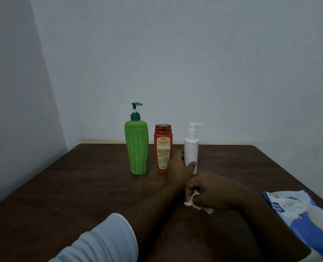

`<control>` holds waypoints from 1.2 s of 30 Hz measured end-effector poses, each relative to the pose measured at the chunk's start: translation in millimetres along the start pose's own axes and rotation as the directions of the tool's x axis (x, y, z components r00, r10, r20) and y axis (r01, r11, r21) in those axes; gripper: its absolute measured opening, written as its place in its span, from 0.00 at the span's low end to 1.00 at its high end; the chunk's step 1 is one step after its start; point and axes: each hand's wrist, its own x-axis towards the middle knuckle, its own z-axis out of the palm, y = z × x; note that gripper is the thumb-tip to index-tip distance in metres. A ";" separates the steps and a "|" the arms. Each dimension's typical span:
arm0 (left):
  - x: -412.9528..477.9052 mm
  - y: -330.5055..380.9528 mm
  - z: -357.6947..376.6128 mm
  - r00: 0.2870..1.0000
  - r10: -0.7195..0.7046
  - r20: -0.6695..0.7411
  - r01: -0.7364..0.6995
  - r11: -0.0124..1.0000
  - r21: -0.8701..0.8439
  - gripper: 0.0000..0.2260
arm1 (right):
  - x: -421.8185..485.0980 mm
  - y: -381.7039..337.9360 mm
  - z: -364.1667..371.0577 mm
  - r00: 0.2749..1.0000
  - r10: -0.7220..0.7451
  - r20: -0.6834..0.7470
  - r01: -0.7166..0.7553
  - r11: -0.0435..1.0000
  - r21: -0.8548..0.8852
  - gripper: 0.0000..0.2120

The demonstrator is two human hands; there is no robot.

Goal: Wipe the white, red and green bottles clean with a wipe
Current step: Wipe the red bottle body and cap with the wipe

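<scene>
Left grip (179, 167) curls round the low body of the white plastic pump bottle (191, 148), upright on the dark wooden tabletop (81, 186). Right grip (213, 191) pinches a crumpled white wipe (190, 202) just in front. Red flip-cap bottle (162, 146) and tall green pump bottle (137, 148) stand alongside, leftward.

Green streaked bottle (137, 148), red bottle (162, 148), white bottle (191, 148), blue-white wipe pack (300, 214)

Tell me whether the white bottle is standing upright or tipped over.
Upright. The white bottle stands vertical on the table, pump on top; the left hand grips its lower part.
</scene>
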 end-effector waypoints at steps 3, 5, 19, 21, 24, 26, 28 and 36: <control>0.7 -2.6 3.1 1.000 -0.015 0.014 0.014 1.000 0.028 0.24 | 0.2 4.1 -1.1 1.000 0.008 0.001 -0.008 1.000 0.001 0.05; -2.5 -5.6 1.7 0.999 -0.031 0.011 0.030 0.995 0.093 0.24 | -0.8 6.2 -0.8 1.000 0.012 -0.008 -0.012 1.000 -0.003 0.03; 61.7 63.7 -113.8 0.883 0.469 0.028 -0.370 0.657 0.656 0.32 | -6.7 0.9 -2.8 0.986 -0.021 -0.164 0.020 1.000 -0.013 0.01; 67.1 69.5 -118.6 0.912 0.385 0.143 -0.367 0.606 0.706 0.34 | -5.8 -0.8 -4.5 0.983 -0.010 -0.185 0.009 1.000 -0.008 0.00; 64.8 73.8 -120.6 0.915 0.358 0.186 -0.382 0.619 0.686 0.34 | -2.5 0.8 -6.4 0.952 0.009 -0.305 -0.025 0.999 -0.047 0.04; 60.2 75.7 -122.9 0.905 0.377 0.198 -0.409 0.643 0.647 0.32 | -0.7 4.1 -7.4 0.896 0.014 -0.443 -0.051 0.996 -0.073 0.05; 50.4 78.6 -129.5 0.889 0.389 0.242 -0.453 0.671 0.586 0.31 | 1.4 8.9 -8.5 0.802 0.009 -0.597 -0.055 0.997 -0.059 0.07; -19.8 52.2 -185.3 0.962 0.259 0.091 -0.271 0.949 0.162 0.25 | 3.3 9.9 -9.6 0.522 -0.075 -0.849 0.052 0.997 -0.056 0.08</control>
